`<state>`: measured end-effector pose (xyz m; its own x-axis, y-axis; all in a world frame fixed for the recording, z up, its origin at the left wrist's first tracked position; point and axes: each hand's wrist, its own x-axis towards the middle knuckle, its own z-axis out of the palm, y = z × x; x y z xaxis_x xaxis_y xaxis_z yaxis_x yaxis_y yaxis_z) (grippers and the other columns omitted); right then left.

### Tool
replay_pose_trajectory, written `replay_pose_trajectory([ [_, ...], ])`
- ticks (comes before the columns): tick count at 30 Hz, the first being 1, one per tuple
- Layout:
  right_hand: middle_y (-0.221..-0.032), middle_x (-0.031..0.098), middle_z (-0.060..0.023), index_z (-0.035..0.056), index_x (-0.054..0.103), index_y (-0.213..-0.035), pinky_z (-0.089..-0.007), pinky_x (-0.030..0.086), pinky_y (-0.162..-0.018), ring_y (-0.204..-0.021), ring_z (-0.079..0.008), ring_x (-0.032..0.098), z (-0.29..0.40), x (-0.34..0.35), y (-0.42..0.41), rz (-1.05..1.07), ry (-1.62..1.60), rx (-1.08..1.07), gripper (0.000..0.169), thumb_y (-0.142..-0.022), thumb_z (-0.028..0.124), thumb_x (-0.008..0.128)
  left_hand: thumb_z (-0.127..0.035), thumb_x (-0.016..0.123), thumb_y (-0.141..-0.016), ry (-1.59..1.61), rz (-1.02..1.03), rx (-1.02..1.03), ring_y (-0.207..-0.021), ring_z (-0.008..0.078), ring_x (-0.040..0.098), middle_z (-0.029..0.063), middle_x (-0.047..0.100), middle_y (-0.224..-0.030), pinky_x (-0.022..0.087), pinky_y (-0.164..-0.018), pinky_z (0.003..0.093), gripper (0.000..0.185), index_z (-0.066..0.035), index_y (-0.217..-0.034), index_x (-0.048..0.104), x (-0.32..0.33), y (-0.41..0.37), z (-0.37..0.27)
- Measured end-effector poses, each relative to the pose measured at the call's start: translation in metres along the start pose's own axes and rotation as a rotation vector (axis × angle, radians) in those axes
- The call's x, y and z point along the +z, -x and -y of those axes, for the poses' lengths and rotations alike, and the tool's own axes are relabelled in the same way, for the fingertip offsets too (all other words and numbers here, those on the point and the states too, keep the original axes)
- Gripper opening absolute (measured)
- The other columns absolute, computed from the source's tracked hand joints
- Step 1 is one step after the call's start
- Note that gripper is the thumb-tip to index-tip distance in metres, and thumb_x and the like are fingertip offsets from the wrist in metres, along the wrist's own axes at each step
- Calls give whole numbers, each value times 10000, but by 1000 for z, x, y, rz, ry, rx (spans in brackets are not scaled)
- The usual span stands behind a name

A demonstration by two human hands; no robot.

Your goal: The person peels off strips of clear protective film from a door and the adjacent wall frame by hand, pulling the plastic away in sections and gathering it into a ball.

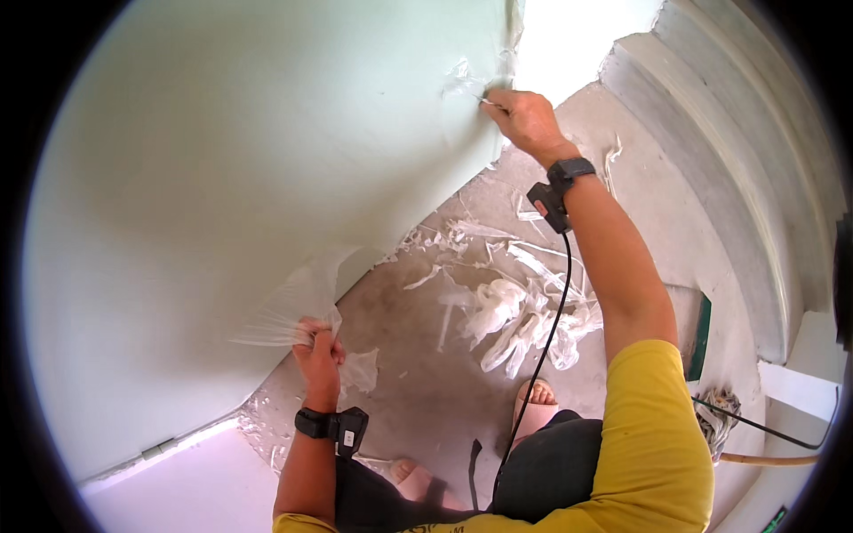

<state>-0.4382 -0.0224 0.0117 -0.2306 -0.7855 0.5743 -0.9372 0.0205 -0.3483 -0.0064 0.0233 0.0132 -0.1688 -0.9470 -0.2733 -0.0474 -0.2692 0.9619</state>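
A large pale green door panel (253, 166) fills the upper left of the head view. Low on the door, my left hand (318, 353) grips thin clear plastic film (313, 286), which fans out in stretched creases from my fingers to the panel. Near the door's far edge, my right hand (523, 120) pinches a loose bit of film (461, 73) between thumb and fingertips. A torn piece of film (360, 370) hangs or lies just right of my left hand; which one, I cannot tell.
Crumpled film and torn strips (506, 306) litter the concrete floor (413, 400). Concrete steps (713, 146) curve along the right. A mop head (718, 416) and a green-edged object (700, 336) are at lower right. A black cable (553, 320) hangs from my right wrist device. A metal hinge (158, 449) shows lower left.
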Motion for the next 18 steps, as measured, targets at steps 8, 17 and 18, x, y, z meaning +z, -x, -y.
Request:
replay_pose_trajectory([
  [8, -614, 601, -102, 88, 635, -732, -364, 475, -545, -564, -284, 582, 1, -30, -5, -7, 78, -70, 96, -674, 152, 594, -31, 455, -775, -15, 19, -5, -397, 79, 356, 18, 406, -527, 285, -362, 211, 47, -74, -793, 453, -3, -2, -1],
  [17, -696, 631, -103, 16, 637, -847, -345, 485, -584, -616, -278, 601, -10, -31, 31, 65, 93, 221, 440, -748, 443, 603, -22, 452, -767, -17, -7, -2, -395, 77, 373, 16, 406, -522, 287, -357, 212, 52, -74, -774, 455, -1, -3, 2],
  [18, -786, 645, -108, -7, 616, -935, -355, 489, -641, -714, -279, 612, -7, -29, 33, 152, 100, 265, 576, -722, 529, 599, -21, 452, -767, -17, -5, 3, -394, 77, 371, 17, 408, -524, 289, -357, 212, 53, -74, -773, 455, -1, -3, 2],
])
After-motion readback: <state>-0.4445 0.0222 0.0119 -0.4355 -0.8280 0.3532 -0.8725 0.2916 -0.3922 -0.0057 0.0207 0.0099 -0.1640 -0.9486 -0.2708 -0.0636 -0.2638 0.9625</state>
